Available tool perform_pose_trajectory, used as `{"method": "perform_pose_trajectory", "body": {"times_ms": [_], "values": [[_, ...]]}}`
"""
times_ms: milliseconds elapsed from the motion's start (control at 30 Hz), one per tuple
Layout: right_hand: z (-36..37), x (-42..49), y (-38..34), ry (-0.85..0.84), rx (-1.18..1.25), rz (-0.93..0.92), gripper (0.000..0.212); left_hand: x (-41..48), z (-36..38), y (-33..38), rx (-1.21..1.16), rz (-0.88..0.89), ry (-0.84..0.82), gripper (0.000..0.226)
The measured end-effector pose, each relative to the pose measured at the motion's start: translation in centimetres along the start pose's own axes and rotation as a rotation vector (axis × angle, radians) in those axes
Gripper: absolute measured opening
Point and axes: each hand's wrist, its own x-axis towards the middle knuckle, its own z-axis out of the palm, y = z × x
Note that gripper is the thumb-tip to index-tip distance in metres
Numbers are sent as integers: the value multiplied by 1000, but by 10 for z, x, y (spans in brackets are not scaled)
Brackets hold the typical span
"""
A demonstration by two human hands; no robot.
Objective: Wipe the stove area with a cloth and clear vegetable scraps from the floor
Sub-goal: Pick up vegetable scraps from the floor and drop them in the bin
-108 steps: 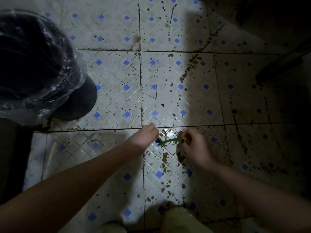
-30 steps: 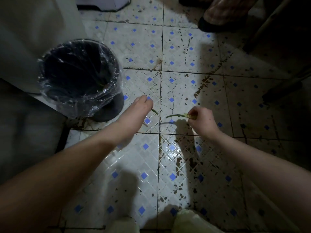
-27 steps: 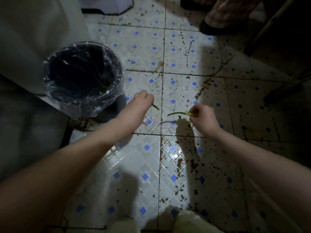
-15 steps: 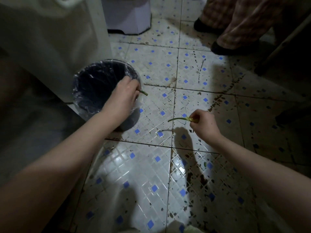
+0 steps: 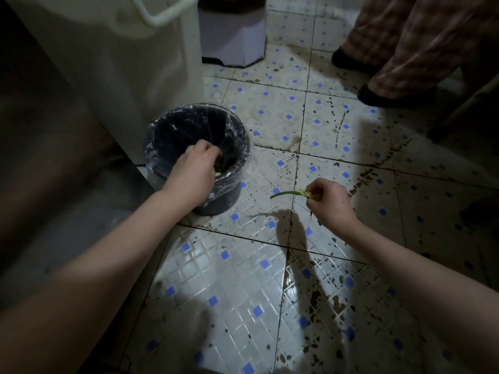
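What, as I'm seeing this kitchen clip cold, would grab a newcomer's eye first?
The left hand reaching into the plastic-lined bin left of centre, and the right hand pinching a green stalk above the speckled tile floor beside it. A second person's plaid trouser legs stand at top right.

The tiled floor (image 5: 270, 117) was white with small blue diamonds, spattered with dark stains and lit in patches. A white cabinet (image 5: 121, 63) stood at left, a bystander's plaid trousers (image 5: 405, 36) beyond.
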Motion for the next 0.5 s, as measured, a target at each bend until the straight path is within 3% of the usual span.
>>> {"method": "perform_pose_trajectory", "body": {"times_ms": [500], "values": [[-5, -11, 60, -14, -55, 162, 18, 12, 32, 49, -54, 181, 3, 50]]}}
